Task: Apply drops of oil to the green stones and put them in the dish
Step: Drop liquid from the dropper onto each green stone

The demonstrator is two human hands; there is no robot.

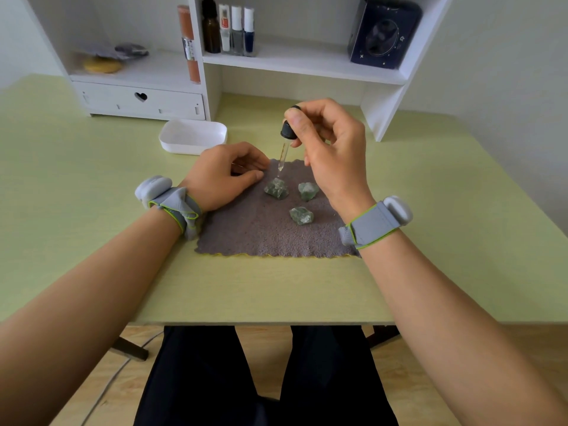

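Legs in dark trousers (pixel 264 379) sit nearest, under the edge of the green tabletop (pixel 92 241), so the work lies square in front of the person. Behind both hands stands a white shelf unit (pixel 307 66) with small bottles, out of the way. Beneath the hands a grey cloth (pixel 261 232) is spread, likely to catch stray oil and stop the stones rolling. Just beyond the left hand sits the white dish (pixel 193 136), holding no stones yet, kept near for a short carry.

The left hand (pixel 224 175) rests on the cloth's left edge with fingers loosely curled, holding nothing I can see; it seems to steady the cloth. The right hand (pixel 332 149) pinches the black bulb of a dropper (pixel 284 149), its grip closed on it between thumb and forefinger, ready to squeeze.

Three green stones lie apart on the cloth, all below the right hand. The dropper's glass tip points down just above the left stone (pixel 276 189), so that one is being oiled. The right stone (pixel 308 190) and near stone (pixel 301 215) wait.
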